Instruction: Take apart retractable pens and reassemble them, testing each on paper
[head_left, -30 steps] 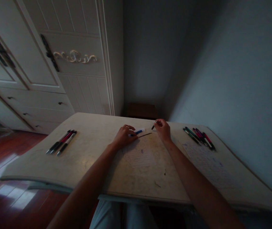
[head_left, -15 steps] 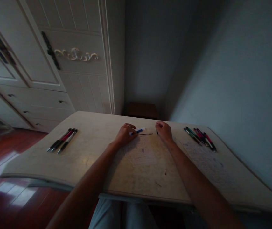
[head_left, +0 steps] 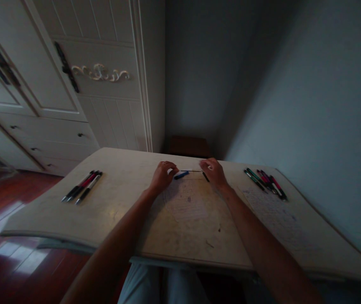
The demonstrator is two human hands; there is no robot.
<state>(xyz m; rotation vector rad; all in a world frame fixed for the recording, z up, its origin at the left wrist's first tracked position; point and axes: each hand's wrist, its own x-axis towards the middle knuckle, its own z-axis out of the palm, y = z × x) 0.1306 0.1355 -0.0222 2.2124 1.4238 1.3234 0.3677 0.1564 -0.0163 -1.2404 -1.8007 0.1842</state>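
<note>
My left hand [head_left: 164, 176] is pinched at the left end of a thin dark pen refill [head_left: 190, 171], which points across to the right. Facing it, my right hand [head_left: 213, 172] has thumb and fingers pressed together near the refill's other end. Whatever those fingertips hold is too small to make out. A short blue pen part [head_left: 181, 175] lies on the table just below the refill, by my left fingertips. Under my right fingers a short black pen piece [head_left: 205, 176] rests at a slant.
Several pens [head_left: 83, 186] lie side by side on the table's [head_left: 129, 169] left. More green, red and black pens [head_left: 272, 184] are grouped at the right, near the wall [head_left: 326, 126]. Handwriting marks the tabletop. A white wardrobe [head_left: 110, 114] stands behind on the left.
My left hand has moved slightly away and left, lifting the refill past the blue part, which now lies nearer me. My right hand has shifted left, and the black piece shows more.
</note>
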